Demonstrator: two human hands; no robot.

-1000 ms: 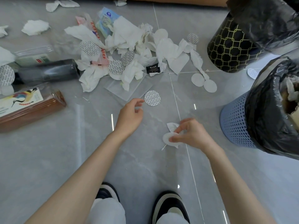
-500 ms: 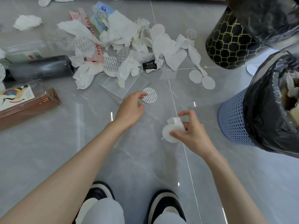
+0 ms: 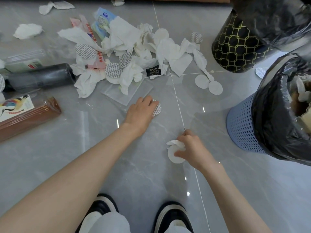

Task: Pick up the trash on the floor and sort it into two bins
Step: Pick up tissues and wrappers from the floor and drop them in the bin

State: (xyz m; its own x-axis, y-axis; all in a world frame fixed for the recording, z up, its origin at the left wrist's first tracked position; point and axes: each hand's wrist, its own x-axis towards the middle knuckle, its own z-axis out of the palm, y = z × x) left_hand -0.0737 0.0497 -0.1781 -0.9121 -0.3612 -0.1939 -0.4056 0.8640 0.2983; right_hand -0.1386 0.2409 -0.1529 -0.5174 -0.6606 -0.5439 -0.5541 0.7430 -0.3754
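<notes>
White paper comes first: the right hand (image 3: 191, 148) pinches a white disc (image 3: 174, 156) and a crumpled scrap (image 3: 173, 142) together, just above the floor (image 3: 134, 174). Farther out, the left hand (image 3: 140, 111) lies with its fingers fairly straight over a printed disc (image 3: 158, 108), which sits flat on the tile and is not yet lifted. A thin disc on smooth tile offers no edge to catch, so it is best pressed and dragged under the fingertips until one side rises, then pinched with the thumb. The right hand's grip should be kept firm meanwhile, lest the scrap drop. The blue bin (image 3: 242, 125), black-lined and holding paper, stands near on the right. The black-and-gold bin (image 3: 235, 47) stands beyond it, level with the tissue heap (image 3: 124, 36).
</notes>
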